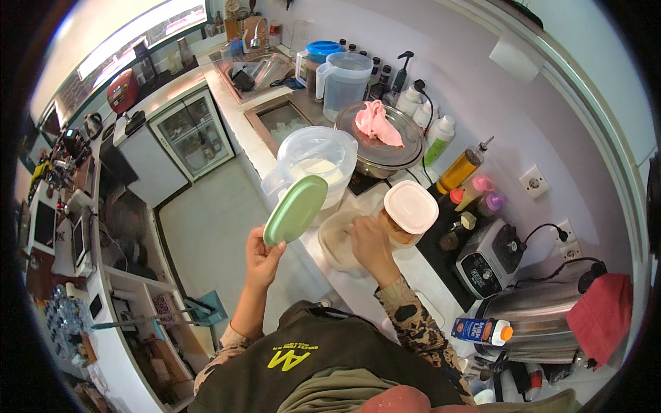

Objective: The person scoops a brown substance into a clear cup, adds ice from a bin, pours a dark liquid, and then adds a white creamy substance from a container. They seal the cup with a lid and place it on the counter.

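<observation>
My left hand (263, 253) grips the rim of a green plastic lid (296, 210), held tilted up over the counter's front edge. My right hand (373, 245) is at an uncovered translucent plastic tub (335, 245), its fingers inside or over the rim; whether they hold anything is hidden. Just right of that hand stands a container of brown contents (400, 229) with a pale pink lid (411, 206). Behind the green lid is a large translucent pitcher (315, 149) with whitish contents.
A pink cloth (379, 124) lies on the glass lid of a metal pot (384, 168) at the back. Squeeze bottles (477, 188), an oil bottle (461, 168) and a blender base (488, 260) line the wall. A milk bottle (477, 330) stands at the right.
</observation>
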A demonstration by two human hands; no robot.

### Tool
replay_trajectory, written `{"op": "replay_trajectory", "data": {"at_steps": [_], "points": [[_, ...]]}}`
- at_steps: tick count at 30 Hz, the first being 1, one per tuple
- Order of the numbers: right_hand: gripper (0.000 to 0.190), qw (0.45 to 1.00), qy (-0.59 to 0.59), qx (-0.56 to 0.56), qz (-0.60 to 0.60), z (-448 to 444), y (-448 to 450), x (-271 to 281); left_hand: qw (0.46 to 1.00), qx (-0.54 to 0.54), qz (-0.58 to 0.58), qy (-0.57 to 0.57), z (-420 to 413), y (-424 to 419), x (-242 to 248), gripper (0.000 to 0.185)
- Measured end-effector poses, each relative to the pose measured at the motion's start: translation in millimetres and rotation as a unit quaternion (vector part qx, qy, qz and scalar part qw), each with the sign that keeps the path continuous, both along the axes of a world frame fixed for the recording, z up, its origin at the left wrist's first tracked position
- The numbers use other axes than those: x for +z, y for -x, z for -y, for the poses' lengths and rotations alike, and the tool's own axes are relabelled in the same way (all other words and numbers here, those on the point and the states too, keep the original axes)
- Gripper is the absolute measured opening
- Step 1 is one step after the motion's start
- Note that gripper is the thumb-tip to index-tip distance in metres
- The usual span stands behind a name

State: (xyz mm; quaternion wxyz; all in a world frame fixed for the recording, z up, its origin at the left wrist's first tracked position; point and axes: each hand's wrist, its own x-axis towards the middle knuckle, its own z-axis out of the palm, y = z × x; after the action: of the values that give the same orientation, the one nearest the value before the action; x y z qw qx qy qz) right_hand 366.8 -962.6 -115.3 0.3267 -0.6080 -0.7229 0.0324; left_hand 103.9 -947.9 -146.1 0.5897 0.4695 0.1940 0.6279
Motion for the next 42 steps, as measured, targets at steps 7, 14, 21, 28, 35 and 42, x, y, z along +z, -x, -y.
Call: {"op": "replay_trajectory", "data": {"at_steps": [7,14,21,28,35,42], "points": [[0.007,1.000,0.002,0.002,-0.003,-6,10,-25,0.981,0.117,-0.132,-0.081,20,-35,-9,0.023],[0.007,0.997,-0.042,0.036,-0.052,16,-12,4,0.887,0.373,-0.264,-0.066,56,-62,-40,0.039],[0.016,0.992,0.056,0.061,-0.091,9,-18,-6,0.848,0.244,-0.469,-0.037,56,-85,-50,0.051],[0.018,0.991,0.127,-0.023,0.037,3,-13,-18,0.842,0.174,-0.510,0.001,49,-104,-56,0.063],[0.031,0.980,0.131,-0.103,0.104,25,-6,7,0.826,0.233,-0.509,-0.068,59,-93,-43,0.066],[0.031,0.973,0.070,-0.089,-0.203,54,-17,39,0.674,0.147,-0.573,-0.443,75,-91,-2,0.055]]}}
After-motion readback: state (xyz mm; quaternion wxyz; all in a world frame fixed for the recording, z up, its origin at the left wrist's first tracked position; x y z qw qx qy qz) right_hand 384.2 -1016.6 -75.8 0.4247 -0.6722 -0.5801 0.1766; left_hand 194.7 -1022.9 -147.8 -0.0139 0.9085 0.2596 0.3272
